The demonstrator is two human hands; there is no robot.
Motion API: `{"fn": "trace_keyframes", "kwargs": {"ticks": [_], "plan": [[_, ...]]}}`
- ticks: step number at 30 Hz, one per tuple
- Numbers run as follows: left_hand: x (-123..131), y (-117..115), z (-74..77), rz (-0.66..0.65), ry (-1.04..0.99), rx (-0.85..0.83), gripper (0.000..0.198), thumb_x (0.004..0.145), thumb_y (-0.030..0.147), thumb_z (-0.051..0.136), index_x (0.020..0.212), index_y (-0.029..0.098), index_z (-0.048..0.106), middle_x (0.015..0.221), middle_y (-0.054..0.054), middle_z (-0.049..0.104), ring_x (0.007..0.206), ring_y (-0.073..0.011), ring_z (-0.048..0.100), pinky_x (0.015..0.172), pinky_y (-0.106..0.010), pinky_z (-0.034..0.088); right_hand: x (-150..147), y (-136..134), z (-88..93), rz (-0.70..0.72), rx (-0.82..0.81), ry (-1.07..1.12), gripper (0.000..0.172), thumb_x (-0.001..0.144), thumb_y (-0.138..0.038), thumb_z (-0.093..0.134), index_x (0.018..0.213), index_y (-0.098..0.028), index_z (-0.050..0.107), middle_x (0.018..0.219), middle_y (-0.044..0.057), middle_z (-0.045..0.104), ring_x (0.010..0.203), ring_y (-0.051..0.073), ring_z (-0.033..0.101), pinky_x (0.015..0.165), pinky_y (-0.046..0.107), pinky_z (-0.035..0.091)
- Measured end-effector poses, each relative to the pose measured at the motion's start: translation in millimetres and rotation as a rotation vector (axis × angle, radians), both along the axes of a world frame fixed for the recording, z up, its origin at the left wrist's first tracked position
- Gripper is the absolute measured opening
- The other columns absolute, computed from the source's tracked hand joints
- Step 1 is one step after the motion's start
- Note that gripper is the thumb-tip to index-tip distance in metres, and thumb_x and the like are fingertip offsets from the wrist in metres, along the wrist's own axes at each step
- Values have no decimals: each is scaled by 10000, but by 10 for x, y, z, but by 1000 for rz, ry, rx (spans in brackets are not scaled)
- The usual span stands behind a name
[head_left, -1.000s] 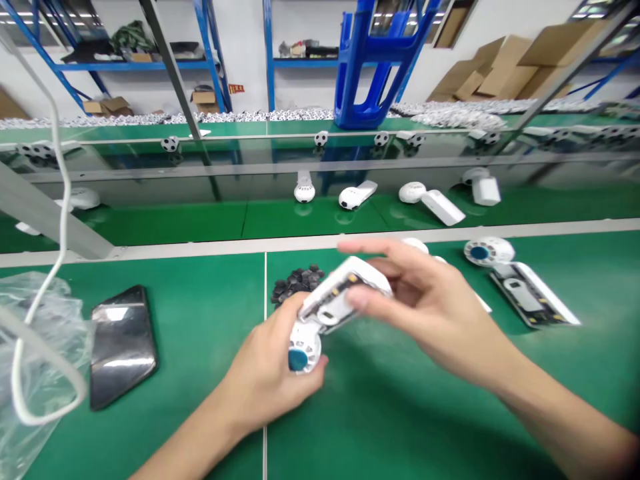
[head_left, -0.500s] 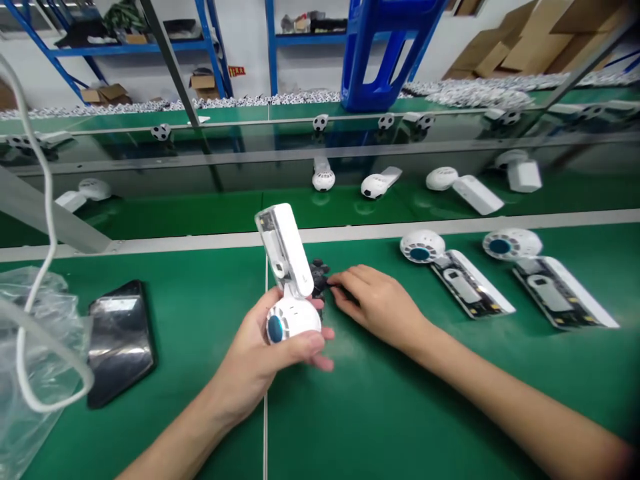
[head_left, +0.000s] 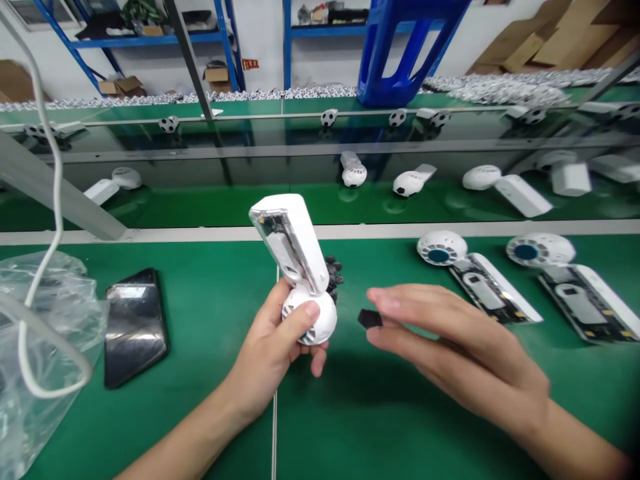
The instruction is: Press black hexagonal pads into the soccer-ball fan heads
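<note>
My left hand (head_left: pixel 270 343) is closed around the round head of a white handheld fan (head_left: pixel 313 317), thumb across its vents. The fan's handle tilts up and away, its side uncovered so that a circuit board and a pale inner block show. Between the fingertips of my right hand (head_left: pixel 450 340) is a small black pentagon piece (head_left: pixel 370 319), held just right of the fan and apart from it. Behind the fan, partly hidden by it, lies a cluster of small black pieces (head_left: pixel 334 275) on the green table.
Two opened white fans (head_left: pixel 493 287) (head_left: pixel 590 300) lie at the right. A black phone-like slab (head_left: pixel 135 327) and a clear plastic bag (head_left: pixel 50 333) are at the left, under a white cable (head_left: pixel 57 193). Beyond the table's pale edge, more fans (head_left: pixel 410 182) rest on a green belt.
My right hand has drawn back from the black cluster, toward me and to the right, with a black pentagon piece. The fan has turned in my left hand, and my thumb now lies over its head.
</note>
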State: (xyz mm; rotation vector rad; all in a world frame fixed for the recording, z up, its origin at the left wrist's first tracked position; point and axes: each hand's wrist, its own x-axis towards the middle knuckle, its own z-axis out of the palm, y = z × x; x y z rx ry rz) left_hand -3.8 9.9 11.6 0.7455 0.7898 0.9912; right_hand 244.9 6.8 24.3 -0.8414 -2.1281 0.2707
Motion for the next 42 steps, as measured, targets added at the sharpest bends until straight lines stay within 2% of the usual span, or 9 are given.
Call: {"fn": "trace_keyframes", "kwargs": {"ticks": [4,7,13,17,22,26,29,33,42], "plan": [[3,-58,-6,-23,51,126,346,1039,448,760,1325,273,677,1000,1,638,753,-121,597,629,-233,562,-127,5,68,75,159,85,473,935,23,768,1321,-251,771,1090,47,841,976,230,836,933,363,718],[7,-90,-35,-42,78,193,394,1032,480,776,1369,296,689,1021,-8,637,795,-128,564,658,-234,542,-278,25,98,62,58,166,340,920,43,762,1090,-247,816,1014,38,829,906,194,824,827,299,709],[-6,-123,-80,-120,98,310,408,1101,416,703,1504,411,640,1032,1,616,837,-130,511,756,-243,502,-497,-21,65,18,-976,751,211,807,-192,995,919,-270,834,849,-37,817,701,113,791,675,155,651],[-42,-142,-122,-149,199,348,409,1102,417,697,1506,402,633,1154,-21,630,831,-132,511,742,-260,482,-462,30,109,43,-1258,763,330,707,-261,1062,944,-235,834,846,-6,807,769,150,792,737,208,672],[-24,-137,-143,-178,129,334,343,1089,402,719,1429,377,677,1063,-2,608,790,-114,479,696,-234,458,-421,55,101,66,-1319,729,619,777,-376,1026,1323,-266,758,1185,68,834,1100,258,807,995,389,681],[-7,-106,-85,-173,36,331,218,1075,353,744,1292,351,726,926,32,576,752,-97,487,754,-217,499,-462,20,-8,166,-1371,710,658,860,-438,969,1435,-278,692,1328,88,797,1244,280,765,1081,421,643],[-27,-105,-37,-199,24,341,150,1061,351,761,1206,325,737,957,21,629,834,-118,560,859,-233,541,-521,-22,-28,244,-1381,727,568,955,-453,883,1470,-295,702,1346,77,795,1225,261,767,1097,415,628],[-4,-157,5,-176,23,240,384,990,375,848,1342,329,702,1138,-20,727,969,-165,666,927,-275,578,-625,-66,30,231,-1319,755,464,965,-435,865,1404,-319,770,1283,45,822,1189,275,779,1123,440,611],[99,-181,73,3,85,143,301,914,382,923,1156,263,790,973,-9,740,890,-160,670,835,-254,558,-626,28,19,249,-1248,657,614,915,-577,863,1444,-300,722,1383,86,784,1183,310,785,1083,496,646]]}}
